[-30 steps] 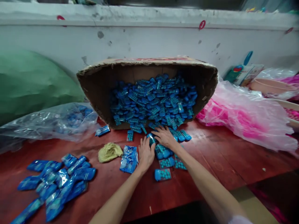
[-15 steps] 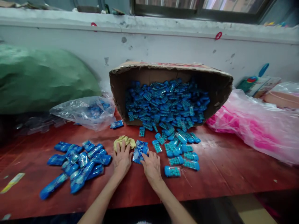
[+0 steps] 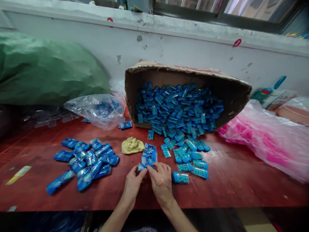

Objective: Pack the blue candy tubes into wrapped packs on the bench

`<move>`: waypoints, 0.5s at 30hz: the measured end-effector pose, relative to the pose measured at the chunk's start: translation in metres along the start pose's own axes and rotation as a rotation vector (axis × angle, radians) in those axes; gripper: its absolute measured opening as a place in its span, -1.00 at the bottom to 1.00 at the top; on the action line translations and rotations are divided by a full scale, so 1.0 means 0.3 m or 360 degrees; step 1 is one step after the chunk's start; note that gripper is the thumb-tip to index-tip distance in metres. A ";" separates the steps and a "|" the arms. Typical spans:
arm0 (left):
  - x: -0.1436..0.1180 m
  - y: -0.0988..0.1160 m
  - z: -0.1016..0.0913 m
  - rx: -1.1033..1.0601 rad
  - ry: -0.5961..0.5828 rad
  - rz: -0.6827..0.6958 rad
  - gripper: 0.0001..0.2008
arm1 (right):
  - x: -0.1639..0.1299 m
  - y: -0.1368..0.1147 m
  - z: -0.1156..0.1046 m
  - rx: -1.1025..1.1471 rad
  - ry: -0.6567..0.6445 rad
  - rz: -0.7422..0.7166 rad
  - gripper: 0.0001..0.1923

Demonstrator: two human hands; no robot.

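Low in the centre, the left hand (image 3: 133, 184) and right hand (image 3: 161, 182) pinch one blue sachet (image 3: 142, 167) between closed fingertips at the near edge of the sachet stack (image 3: 149, 155), apparently peeling it free, beside capsule packs (image 3: 190, 158) spilled from the tipped cardboard box (image 3: 188, 77)

Table: the flat wooden table top (image 3: 231, 180) is seen in glossy red-brown.
Box: the tipped brown cardboard box (image 3: 188, 72) is filled with blue capsule packs dotted in teal.
Sachets: the small stack of foil sachets (image 3: 149, 156) is printed blue and white.
Cloth: the crumpled rag (image 3: 131, 145) is coloured dull yellow.
Bags: the large sack (image 3: 45, 74) is coloured green; the plastic bag (image 3: 265, 138) is tinted pink.
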State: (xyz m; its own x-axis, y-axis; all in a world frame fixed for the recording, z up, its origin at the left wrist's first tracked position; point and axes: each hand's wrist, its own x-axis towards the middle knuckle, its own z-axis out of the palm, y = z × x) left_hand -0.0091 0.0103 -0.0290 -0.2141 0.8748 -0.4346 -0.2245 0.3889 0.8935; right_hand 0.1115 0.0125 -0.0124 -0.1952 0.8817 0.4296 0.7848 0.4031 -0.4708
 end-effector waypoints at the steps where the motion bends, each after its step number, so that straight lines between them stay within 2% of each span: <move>1: -0.005 0.006 0.004 -0.0072 -0.0069 -0.0036 -0.56 | -0.005 -0.005 -0.002 0.0119 -0.0001 0.0031 -0.74; 3: -0.012 0.016 0.009 -0.0230 -0.0149 -0.0108 -0.64 | -0.008 -0.002 0.002 0.0459 -0.0003 0.0229 -0.70; 5: -0.015 0.020 0.009 -0.0361 -0.0158 -0.0166 -0.64 | 0.000 0.011 0.013 0.0939 -0.0077 0.0567 -0.60; 7: -0.015 0.015 0.007 -0.0399 -0.0131 -0.0161 -0.64 | 0.015 0.022 0.025 0.1410 -0.0229 0.0852 -0.69; 8: -0.013 0.011 0.006 -0.0384 -0.0105 -0.0133 -0.65 | 0.023 0.024 0.030 0.1574 -0.0303 0.0924 -0.77; 10: -0.008 0.004 0.005 -0.0327 -0.0039 -0.0044 -0.67 | 0.035 0.020 0.038 0.1725 -0.0358 0.0965 -0.79; 15: 0.004 0.001 0.011 -0.0306 0.0029 0.0039 -0.71 | 0.026 -0.011 0.062 0.1661 -0.0241 0.0992 -0.75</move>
State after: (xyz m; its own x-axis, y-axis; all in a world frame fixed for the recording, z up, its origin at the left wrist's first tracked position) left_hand -0.0062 0.0124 -0.0288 -0.2385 0.8772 -0.4168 -0.3960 0.3040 0.8665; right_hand 0.0965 0.0226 -0.0217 -0.0758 0.9856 -0.1512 -0.0660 -0.1563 -0.9855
